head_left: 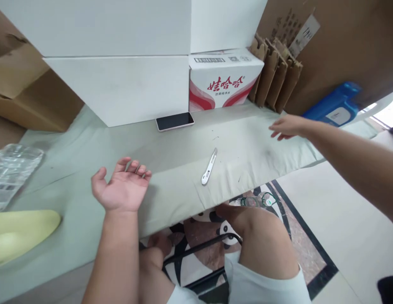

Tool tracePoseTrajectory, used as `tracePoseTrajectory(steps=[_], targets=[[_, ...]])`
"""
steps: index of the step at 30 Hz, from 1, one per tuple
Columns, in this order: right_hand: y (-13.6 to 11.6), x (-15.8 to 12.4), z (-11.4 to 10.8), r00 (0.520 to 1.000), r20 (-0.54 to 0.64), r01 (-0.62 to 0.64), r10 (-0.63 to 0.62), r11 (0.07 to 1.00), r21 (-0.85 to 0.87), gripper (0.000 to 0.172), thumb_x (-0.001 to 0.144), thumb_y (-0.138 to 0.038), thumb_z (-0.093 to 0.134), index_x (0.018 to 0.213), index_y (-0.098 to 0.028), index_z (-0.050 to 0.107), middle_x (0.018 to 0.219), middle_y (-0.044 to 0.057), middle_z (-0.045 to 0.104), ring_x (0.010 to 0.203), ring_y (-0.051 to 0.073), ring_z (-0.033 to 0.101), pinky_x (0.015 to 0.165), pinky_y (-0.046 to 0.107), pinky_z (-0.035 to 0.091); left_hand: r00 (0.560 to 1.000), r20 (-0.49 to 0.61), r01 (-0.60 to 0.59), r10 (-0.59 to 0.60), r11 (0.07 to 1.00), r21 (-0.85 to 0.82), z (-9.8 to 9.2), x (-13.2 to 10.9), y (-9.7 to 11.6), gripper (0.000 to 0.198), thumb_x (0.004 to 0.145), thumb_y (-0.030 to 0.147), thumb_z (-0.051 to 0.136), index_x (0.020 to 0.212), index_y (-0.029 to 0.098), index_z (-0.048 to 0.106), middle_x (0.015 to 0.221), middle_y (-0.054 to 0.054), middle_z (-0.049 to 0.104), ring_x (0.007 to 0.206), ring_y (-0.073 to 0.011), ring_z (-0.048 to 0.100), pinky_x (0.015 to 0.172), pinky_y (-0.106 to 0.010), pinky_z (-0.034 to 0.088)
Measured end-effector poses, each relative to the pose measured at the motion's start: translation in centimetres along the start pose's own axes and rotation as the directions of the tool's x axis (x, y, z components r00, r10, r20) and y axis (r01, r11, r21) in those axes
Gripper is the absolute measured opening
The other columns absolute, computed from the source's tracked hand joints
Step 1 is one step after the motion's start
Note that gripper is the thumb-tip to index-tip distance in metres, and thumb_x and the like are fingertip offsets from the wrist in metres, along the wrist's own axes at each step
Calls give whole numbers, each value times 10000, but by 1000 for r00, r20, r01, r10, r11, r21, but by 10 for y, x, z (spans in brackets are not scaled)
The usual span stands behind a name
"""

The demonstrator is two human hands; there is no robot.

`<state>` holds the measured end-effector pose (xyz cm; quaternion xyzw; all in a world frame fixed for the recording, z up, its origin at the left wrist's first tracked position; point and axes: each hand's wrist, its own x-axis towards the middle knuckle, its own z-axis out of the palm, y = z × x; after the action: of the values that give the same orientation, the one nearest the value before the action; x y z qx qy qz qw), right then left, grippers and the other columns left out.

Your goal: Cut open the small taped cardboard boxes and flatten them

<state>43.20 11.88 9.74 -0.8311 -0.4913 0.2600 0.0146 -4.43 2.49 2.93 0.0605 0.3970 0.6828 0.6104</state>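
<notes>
My left hand (122,188) is palm up over the left part of the covered table, its fingers loosely curled apart and nothing in it. On the right, my right hand (287,126) reaches out above the cloth with its fingers apart, holding nothing. A white utility knife (209,168) lies on the cloth between my hands, touched by neither. Behind it, a smartphone (175,121) with a dark screen lies face up against the white boxes. Nearest to my right hand are a blue plastic bottle (334,105) and some folded cardboard pieces (275,76).
A white carton with red lettering (226,82) and a large plain white box (120,88) line the back. Brown cardboard boxes (34,93) stand at left. A clear plastic package (15,171) and a yellow-green object (23,234) lie left. Clear bottles (256,202) are on the floor.
</notes>
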Motion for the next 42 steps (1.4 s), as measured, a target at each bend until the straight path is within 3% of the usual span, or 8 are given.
tracePoseTrajectory(steps=[6, 15, 18, 21, 25, 32, 36, 42], targets=[[-95, -86, 68, 867, 342, 474, -362, 811, -344, 311, 994, -290, 526, 1208, -164, 713, 1111, 96, 802, 702, 175, 748, 830, 361, 597, 994, 110, -9, 19, 996, -93, -20, -13, 16, 402, 782, 568, 562, 812, 182, 666, 704, -33, 605, 570, -152, 559, 553, -305, 521], [-357, -171, 188, 257, 273, 943, -927, 178, -283, 325, 993, -249, 553, 1268, -155, 698, 1326, 92, 706, 1219, 243, 672, 1112, 390, 502, 980, 182, -16, 81, 943, -331, -58, -17, 56, 295, 862, 490, 578, 816, 208, 651, 712, -8, 570, 596, -136, 561, 618, -295, 511], [-450, -190, 220, 140, 203, 957, -969, 80, -279, 347, 973, -174, 565, 1299, -123, 672, 1497, 106, 569, 1357, 259, 581, 1188, 392, 444, 982, 178, 9, 60, 931, -364, -62, -14, 63, 285, 864, 462, 544, 793, 202, 638, 717, -22, 564, 590, -136, 544, 619, -294, 480], [-520, -194, 239, 267, 98, 931, -959, 230, -283, 483, 981, -191, 555, 1463, -215, 566, 1656, 87, 353, 1370, 294, 580, 1188, 444, 461, 984, 174, 44, 27, 921, -387, -68, -10, 70, 270, 838, 420, 526, 769, 187, 644, 715, -32, 558, 593, -131, 535, 629, -285, 455], [-559, -183, 251, 469, 68, 838, -881, 420, -348, 727, 986, -212, 581, 1647, -264, 280, 1589, 150, 421, 1389, 365, 566, 1177, 522, 454, 987, 156, 36, 31, 911, -412, -80, -8, 78, 232, 797, 385, 554, 748, 176, 643, 713, -28, 543, 603, -124, 520, 643, -274, 432], [-528, -200, 266, 239, 37, 847, -970, 190, -496, 674, 998, -220, 484, 1641, -246, 282, 1678, 146, 357, 1239, 410, 656, 1103, 653, 489, 989, 143, 15, 40, 931, -365, -81, -10, 80, 234, 780, 366, 531, 724, 173, 651, 704, -37, 544, 618, -136, 522, 653, -282, 428], [-490, -206, 266, 288, -26, 857, -957, 270, -439, 717, 944, -198, 463, 1626, -94, 267, 1716, 238, 235, 1244, 460, 644, 1051, 684, 496, 987, 136, -41, 89, 947, -320, -73, -15, 71, 222, 770, 361, 542, 717, 174, 648, 701, -41, 549, 621, -137, 517, 643, -279, 427], [-432, -174, 235, 417, -109, 839, -902, 429, -335, 701, 928, -251, 456, 1584, -34, 336, 1622, 241, 430, 1441, 399, 507, 1175, 570, 439, 981, 122, -113, 152, 952, -284, -59, -18, 57, 238, 771, 374, 540, 722, 171, 654, 685, -38, 548, 614, -134, 527, 626, -257, 431]])
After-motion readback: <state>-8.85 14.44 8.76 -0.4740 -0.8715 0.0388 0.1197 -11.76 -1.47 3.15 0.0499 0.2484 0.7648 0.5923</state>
